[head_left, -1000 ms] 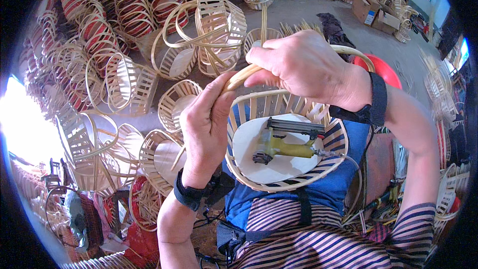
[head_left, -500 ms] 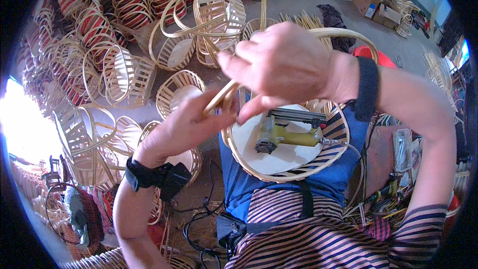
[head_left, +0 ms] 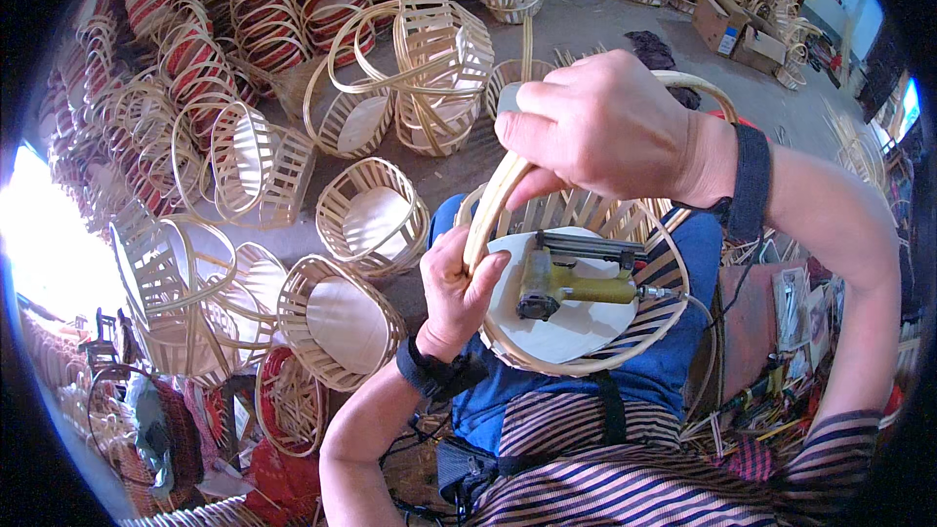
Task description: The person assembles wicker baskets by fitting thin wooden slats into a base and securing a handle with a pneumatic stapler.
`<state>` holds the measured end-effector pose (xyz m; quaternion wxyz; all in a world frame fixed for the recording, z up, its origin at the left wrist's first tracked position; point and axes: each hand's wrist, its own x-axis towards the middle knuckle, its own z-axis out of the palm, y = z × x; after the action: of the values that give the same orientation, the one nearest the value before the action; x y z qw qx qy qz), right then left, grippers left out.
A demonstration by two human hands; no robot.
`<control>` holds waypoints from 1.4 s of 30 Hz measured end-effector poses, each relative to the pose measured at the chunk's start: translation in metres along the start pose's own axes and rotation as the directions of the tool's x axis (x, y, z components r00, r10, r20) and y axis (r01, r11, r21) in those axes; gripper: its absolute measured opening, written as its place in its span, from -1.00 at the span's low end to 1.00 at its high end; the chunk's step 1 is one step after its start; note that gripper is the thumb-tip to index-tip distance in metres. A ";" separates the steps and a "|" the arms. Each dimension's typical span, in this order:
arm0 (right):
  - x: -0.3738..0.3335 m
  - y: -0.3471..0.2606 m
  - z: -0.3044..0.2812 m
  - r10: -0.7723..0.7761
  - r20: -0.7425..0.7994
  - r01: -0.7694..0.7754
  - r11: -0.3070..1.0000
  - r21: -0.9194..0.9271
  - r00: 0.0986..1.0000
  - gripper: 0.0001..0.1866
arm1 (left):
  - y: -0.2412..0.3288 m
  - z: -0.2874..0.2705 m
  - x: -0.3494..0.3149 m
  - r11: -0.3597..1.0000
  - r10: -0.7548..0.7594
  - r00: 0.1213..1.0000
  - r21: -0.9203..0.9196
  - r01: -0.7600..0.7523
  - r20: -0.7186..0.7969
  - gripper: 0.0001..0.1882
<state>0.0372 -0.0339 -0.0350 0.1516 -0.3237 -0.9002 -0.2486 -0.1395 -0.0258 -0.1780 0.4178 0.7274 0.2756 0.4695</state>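
1. We see a grey floor [head_left: 581, 34] running toward the far end of the room.
2. On the left, we get a glaring white light [head_left: 49, 244] that washes out detail there.
3. We have tall stacks of red and pale baskets [head_left: 259, 5] filling the far left.
4. Far right, we find brown cardboard boxes [head_left: 717, 21] beside pale piled baskets [head_left: 769, 5].
5. Beyond them we make out a pale wall [head_left: 864, 15]; a smaller bright patch [head_left: 911, 102] shows at the right.
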 end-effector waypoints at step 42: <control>-0.135 -0.074 -0.002 0.655 0.011 -0.599 0.683 0.418 0.756 -0.63 | 0.028 0.043 0.049 0.963 -0.034 0.994 0.268 0.005 0.104 -0.71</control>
<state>0.0894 -0.1531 -0.1178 0.3521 -0.5565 -0.7524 -0.0157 -0.0797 -0.0157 -0.1406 0.3345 0.7986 0.3206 0.3843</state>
